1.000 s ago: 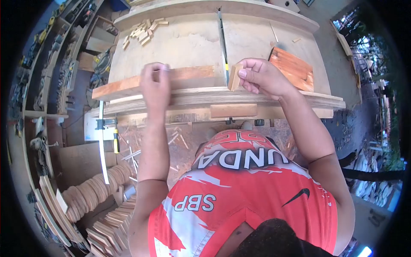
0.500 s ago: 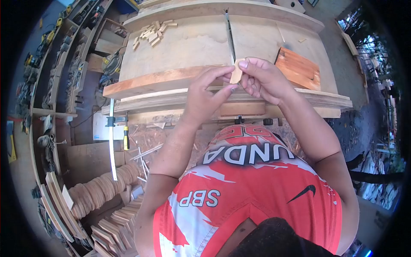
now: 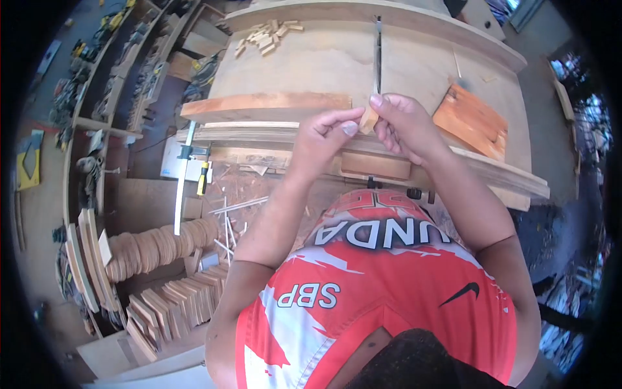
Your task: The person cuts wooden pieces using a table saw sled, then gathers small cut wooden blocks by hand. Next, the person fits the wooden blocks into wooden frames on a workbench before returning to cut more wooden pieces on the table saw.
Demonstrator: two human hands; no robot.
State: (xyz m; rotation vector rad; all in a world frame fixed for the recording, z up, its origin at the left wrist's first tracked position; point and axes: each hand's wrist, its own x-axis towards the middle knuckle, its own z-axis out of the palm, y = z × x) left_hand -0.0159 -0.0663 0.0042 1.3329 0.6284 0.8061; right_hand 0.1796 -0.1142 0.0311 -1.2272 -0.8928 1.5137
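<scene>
My right hand (image 3: pixel 406 126) pinches a small light wooden block (image 3: pixel 368 120) between thumb and fingers, above the near part of the worktable. My left hand (image 3: pixel 326 139) is just to its left, thumb and index closed together with their tips at the block's edge. Whether those tips grip the block or something smaller cannot be made out. Beyond the hands, a thin metal saw blade (image 3: pixel 378 61) stands up from a slot in the plywood tabletop (image 3: pixel 311 65). A long reddish-brown board (image 3: pixel 265 104) lies left of the hands, and a flat orange-brown wood piece (image 3: pixel 472 122) lies to the right.
Several small wood blocks (image 3: pixel 267 37) are heaped at the tabletop's far left. A clamp (image 3: pixel 184 155) hangs at the near left edge. Shelves of tools (image 3: pixel 129 91) line the left side, with stacked wooden discs (image 3: pixel 159 246) and cut boards (image 3: pixel 175 305) below.
The view has shifted, so the table sits further right and higher. The block has turned in my right hand, and my left thumb has closed toward the index finger.
</scene>
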